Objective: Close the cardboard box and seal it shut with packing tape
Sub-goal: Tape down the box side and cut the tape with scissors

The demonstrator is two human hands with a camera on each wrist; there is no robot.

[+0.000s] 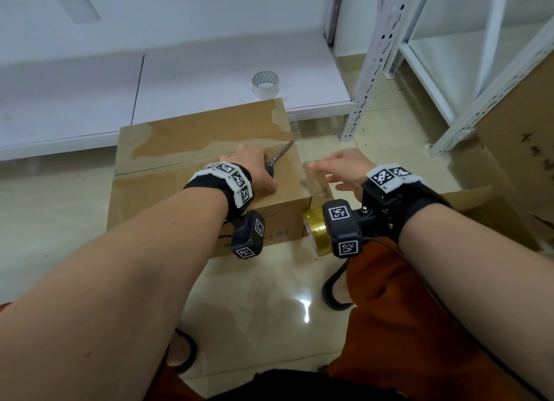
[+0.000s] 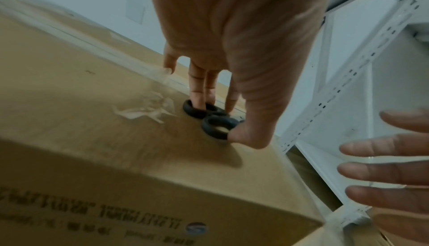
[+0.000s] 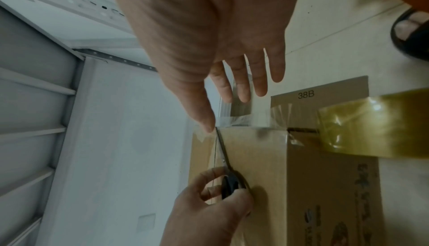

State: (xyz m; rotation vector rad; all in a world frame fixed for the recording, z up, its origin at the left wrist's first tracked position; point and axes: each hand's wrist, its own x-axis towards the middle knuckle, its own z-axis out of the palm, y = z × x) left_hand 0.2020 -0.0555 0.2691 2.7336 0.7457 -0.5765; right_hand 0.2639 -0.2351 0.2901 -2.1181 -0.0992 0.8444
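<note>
Box (image 1: pixel 180 149) is sitting on the floor (image 1: pixel 254 295), flaps closed, clear tape strip (image 1: pixel 308 173) lying along the top seam and running over the right edge. Left hand (image 1: pixel 254 173) is resting on the box top, gripping the scissors (image 1: pixel 277 158): fingers are through one black loop, thumb is against the other loop, blades look closed and are pointing toward the far right corner, lying flat on the cardboard. Right hand (image 1: pixel 344 170) is hovering just off the box's right edge, fingers spread and straight, holding nothing; from the right wrist view the thumb tip is sitting at the tape by the scissor tip, contact unclear. Yellowish tape roll (image 1: pixel 314 230) is lying against the box's near right corner, below the right wrist. A second, clear roll (image 1: pixel 265 84) is standing on the white platform (image 1: pixel 75 101) behind the box. White rack (image 1: pixel 419 71) is standing to the right, another cardboard piece (image 1: pixel 515 149) beside it.
</note>
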